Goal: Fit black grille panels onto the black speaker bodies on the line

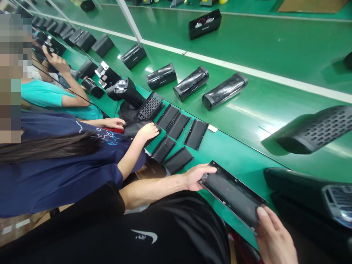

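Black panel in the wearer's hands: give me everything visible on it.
The black panel is a flat, long rectangle, apparently plastic, with a raised rim around a darker, dull inner face and small tabs along its edges. It lies tilted over the near edge of the green bench. The left hand grips its far short end; the right hand holds the near corner, thumb on top. No damage is visible.

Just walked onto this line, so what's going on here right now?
The person wearing the camera holds a flat black panel at both ends, left hand and right hand, above the green bench. Beside them, a co-worker's hand rests among similar panels. Black speaker housings lie on the belt.
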A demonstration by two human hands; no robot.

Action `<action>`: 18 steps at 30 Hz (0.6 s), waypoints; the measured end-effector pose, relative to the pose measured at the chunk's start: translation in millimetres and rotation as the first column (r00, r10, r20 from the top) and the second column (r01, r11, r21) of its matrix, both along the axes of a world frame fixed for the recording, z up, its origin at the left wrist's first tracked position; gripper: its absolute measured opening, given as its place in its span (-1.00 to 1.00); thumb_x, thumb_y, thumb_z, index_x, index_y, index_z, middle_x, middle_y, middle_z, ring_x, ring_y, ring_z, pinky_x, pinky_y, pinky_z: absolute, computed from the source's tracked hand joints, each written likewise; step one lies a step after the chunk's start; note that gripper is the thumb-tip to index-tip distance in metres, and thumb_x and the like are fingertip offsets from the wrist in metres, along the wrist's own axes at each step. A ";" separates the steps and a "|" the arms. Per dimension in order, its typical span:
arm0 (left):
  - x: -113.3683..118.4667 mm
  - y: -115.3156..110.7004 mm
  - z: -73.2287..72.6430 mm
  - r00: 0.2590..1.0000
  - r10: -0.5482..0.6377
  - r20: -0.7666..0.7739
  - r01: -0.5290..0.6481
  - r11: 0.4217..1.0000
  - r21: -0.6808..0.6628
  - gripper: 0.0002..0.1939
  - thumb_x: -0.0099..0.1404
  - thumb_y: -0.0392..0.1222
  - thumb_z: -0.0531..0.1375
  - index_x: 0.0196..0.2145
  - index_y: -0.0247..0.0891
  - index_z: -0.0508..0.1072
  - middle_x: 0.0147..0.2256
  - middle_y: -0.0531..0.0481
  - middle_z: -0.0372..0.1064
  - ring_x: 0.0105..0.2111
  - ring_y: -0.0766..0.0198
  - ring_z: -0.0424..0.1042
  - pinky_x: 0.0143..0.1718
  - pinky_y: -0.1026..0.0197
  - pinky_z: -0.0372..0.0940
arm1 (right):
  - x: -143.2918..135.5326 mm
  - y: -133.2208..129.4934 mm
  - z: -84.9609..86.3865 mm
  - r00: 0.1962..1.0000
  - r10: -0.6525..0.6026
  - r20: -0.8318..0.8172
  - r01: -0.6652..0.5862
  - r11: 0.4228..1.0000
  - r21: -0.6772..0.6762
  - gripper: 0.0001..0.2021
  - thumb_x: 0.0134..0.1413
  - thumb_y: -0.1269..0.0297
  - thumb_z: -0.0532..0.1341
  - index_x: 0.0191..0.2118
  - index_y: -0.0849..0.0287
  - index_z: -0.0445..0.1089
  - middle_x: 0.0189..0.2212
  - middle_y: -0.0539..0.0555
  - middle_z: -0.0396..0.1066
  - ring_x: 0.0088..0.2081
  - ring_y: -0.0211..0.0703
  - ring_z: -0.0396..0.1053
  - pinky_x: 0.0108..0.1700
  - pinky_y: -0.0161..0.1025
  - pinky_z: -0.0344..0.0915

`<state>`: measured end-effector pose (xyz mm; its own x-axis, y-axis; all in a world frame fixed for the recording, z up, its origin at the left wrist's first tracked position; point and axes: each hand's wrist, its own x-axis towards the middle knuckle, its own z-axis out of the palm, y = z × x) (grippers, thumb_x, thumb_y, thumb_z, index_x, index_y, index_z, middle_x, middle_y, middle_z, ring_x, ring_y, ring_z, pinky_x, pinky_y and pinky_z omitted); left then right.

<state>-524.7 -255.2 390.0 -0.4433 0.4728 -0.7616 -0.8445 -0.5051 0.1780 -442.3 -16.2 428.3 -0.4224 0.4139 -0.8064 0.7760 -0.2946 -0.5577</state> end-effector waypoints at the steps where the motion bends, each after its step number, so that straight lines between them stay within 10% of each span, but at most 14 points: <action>1: -0.9 -0.2 3.1 0.999 -0.024 -0.048 0.022 0.999 -0.030 -0.62 -0.01 -0.15 0.49 -0.27 -0.30 0.49 -0.40 0.02 0.50 -0.45 0.31 0.46 -0.25 0.21 0.36 | -0.4 -1.1 -5.3 0.999 -0.049 0.018 0.050 0.996 -0.076 -0.28 -0.48 -0.07 0.62 -0.12 0.12 0.45 -0.32 0.05 0.51 -0.47 -0.17 0.35 -0.46 -0.24 0.33; 9: -9.1 -12.4 0.5 0.958 -0.208 -0.196 0.102 0.889 -0.446 -0.42 0.02 -0.32 0.40 0.06 -0.28 0.53 0.15 -0.19 0.46 0.23 0.00 0.35 0.28 0.04 0.20 | 4.1 -17.7 -9.9 1.000 -0.014 0.000 0.014 0.985 -0.170 -0.35 -0.46 0.05 0.65 -0.23 0.08 0.33 -0.59 -0.17 0.26 -0.64 -0.36 0.11 -0.62 -0.40 0.10; 18: -14.9 -18.0 3.2 0.973 -0.184 -0.139 0.115 0.910 -0.399 -0.60 0.10 -0.26 0.35 -0.06 -0.28 0.59 -0.02 -0.14 0.56 0.06 0.05 0.47 0.16 0.07 0.29 | 7.4 -17.6 -14.4 0.996 0.051 -0.067 -0.056 0.995 -0.086 -0.45 -0.23 -0.03 0.58 -0.19 0.05 0.36 -0.57 -0.13 0.27 -0.60 -0.30 0.17 -0.64 -0.36 0.06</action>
